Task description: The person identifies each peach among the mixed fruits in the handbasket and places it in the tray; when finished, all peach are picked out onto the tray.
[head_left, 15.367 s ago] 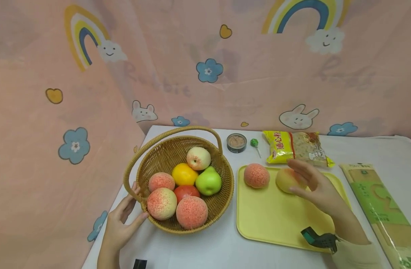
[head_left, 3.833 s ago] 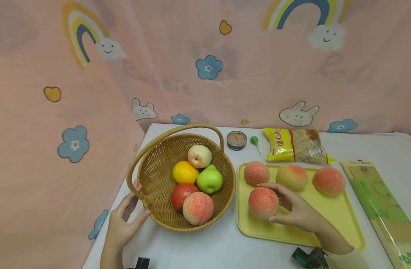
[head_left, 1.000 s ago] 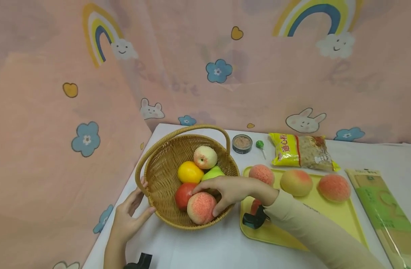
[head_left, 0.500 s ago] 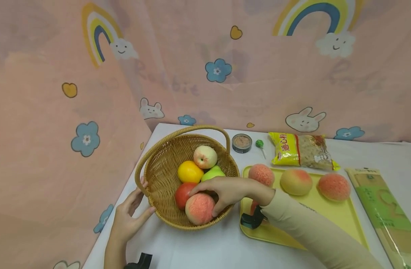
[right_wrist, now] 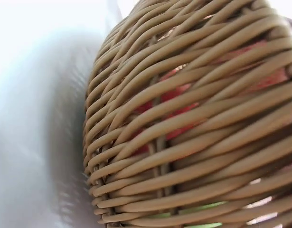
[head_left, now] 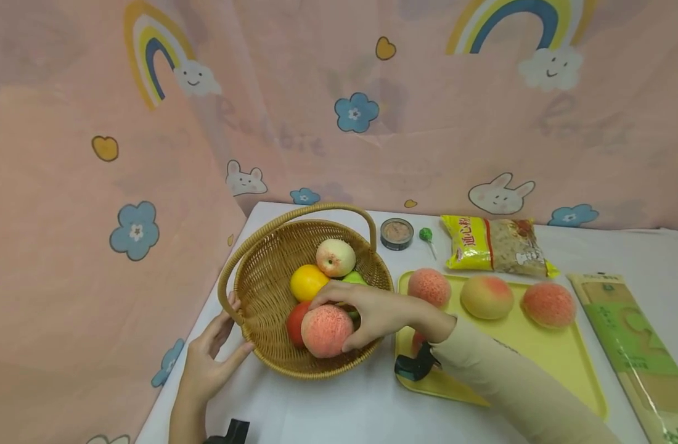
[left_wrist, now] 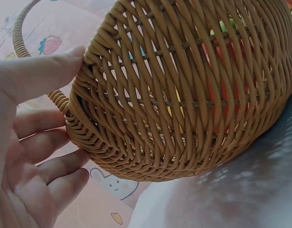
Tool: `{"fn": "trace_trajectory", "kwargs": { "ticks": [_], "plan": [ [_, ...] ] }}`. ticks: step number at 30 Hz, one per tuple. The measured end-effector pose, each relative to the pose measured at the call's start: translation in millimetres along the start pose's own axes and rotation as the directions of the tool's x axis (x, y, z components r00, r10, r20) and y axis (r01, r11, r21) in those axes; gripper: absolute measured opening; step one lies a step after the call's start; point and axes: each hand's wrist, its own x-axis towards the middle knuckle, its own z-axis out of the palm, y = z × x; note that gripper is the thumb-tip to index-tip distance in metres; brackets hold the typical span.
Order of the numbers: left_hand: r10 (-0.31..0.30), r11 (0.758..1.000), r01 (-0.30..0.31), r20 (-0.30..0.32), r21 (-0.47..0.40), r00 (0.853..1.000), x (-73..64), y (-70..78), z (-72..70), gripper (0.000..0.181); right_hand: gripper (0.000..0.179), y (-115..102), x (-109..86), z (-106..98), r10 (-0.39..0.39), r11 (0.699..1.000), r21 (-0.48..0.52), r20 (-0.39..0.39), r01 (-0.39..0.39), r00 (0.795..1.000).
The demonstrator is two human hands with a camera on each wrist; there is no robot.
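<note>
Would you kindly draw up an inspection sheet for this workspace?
Surface: white table, partly covered.
Job's things: basket holds a yellow fruit, red fruit, pear and pale peach; tray bears three peaches and something red, mostly hidden.
Clutter: tin, lollipop and bag at the back; packet right of the tray.
Hands: left hand holds the basket's left side; right hand grips a pink peach inside or above the basket.
Cables: nothing seen.
Surroundings: pink backdrop with rainbows and flowers.

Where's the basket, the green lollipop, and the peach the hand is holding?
Basket [left_wrist: 164,95]: left wrist view, on its woven side.
Green lollipop [head_left: 425,234]: head view, on its round top.
Held peach [head_left: 326,332]: head view, middle of its pink skin.
</note>
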Motion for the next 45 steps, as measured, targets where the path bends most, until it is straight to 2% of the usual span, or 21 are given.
{"fn": "trace_trajectory", "kwargs": {
  "ticks": [5, 9, 16, 19, 23, 29, 32, 34, 39, 42, 45],
  "plan": [
    [0.002, 1.0, -0.002, 0.003, -0.005, 1.0, 0.3, -0.3, -0.1, 0.073, 0.062, -3.4, -13.2, -2.7, 0.02, 0.997, 0.08, -0.144, -0.008, 0.989],
    [0.005, 1.0, -0.005, 0.003, 0.013, 1.0, -0.2, -0.6, 0.0, 0.073, 0.065, -7.0, -29.4, -5.6, 0.071, 0.987, 0.153, -0.22, -0.037, 0.973],
    [-0.042, 0.999, 0.042, 0.007, 0.017, 0.999, -2.0, -0.4, 1.2, 0.072, 0.068, -8.5, -71.1, -11.9, 0.069, 0.978, 0.21, -0.329, 0.002, 0.942],
    [-0.041, 0.999, 0.041, 0.01, 0.022, 0.999, -1.8, -0.3, 1.3, 0.072, 0.068, -7.0, -93.0, -13.3, 0.089, 0.979, 0.201, -0.376, -0.013, 0.922],
    [-0.032, 0.999, 0.032, 0.007, 0.02, 0.999, -2.8, -0.4, 0.9, 0.073, 0.071, -5.5, -123.3, -13.9, 0.126, 0.985, 0.161, -0.448, -0.058, 0.885],
    [-0.015, 1.0, 0.015, -0.007, 0.006, 1.0, -4.0, -0.7, -0.7, 0.074, 0.073, -2.8, -166.3, -7.7, 0.212, 0.977, 0.148, -0.545, -0.156, 0.811],
    [-0.011, 1.0, 0.011, -0.012, -0.002, 1.0, -4.5, -1.6, -0.9, 0.073, 0.073, 2.3, -186.1, -3.3, 0.212, 0.977, 0.124, -0.584, -0.172, 0.784],
    [-0.002, 1.0, 0.002, -0.012, -0.002, 1.0, -4.0, -2.2, -0.7, 0.073, 0.074, 5.4, -198.6, -0.9, 0.231, 0.972, 0.119, -0.609, -0.201, 0.758],
    [-0.022, 1.0, 0.022, -0.012, -0.01, 1.0, -1.8, -2.4, 0.1, 0.073, 0.072, 13.9, -224.4, 7.7, 0.312, 0.945, 0.138, -0.653, -0.297, 0.69],
    [-0.033, 0.999, 0.033, -0.011, -0.006, 0.999, -0.9, -1.8, 0.4, 0.074, 0.069, 19.4, -235.6, 16.0, 0.362, 0.927, 0.169, -0.642, -0.336, 0.676],
    [-0.011, 1.0, 0.011, -0.009, -0.011, 1.0, 0.0, -2.2, 0.7, 0.074, 0.067, 24.7, -243.9, 24.3, 0.426, 0.899, 0.203, -0.614, -0.388, 0.665]
  ]
}}
